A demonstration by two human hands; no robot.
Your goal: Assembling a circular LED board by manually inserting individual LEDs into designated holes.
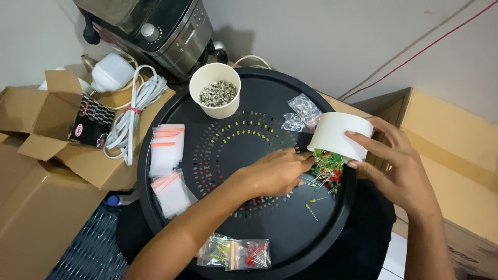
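Tipped white paper cup [340,136] at the black round tray's [270,233] right side, gripped in your right hand [397,166]: keep it low and steady while your left hand [277,171], fingers loosely curled, rakes spilled coloured LEDs [327,168] slowly to avoid scattering.

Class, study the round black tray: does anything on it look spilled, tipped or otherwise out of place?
Yes. The right hand holds a white paper cup tipped on its side, and small red, green and yellow LEDs lie in a heap at its mouth on the round black tray. The left hand touches the heap. A few stray LEDs lie apart.
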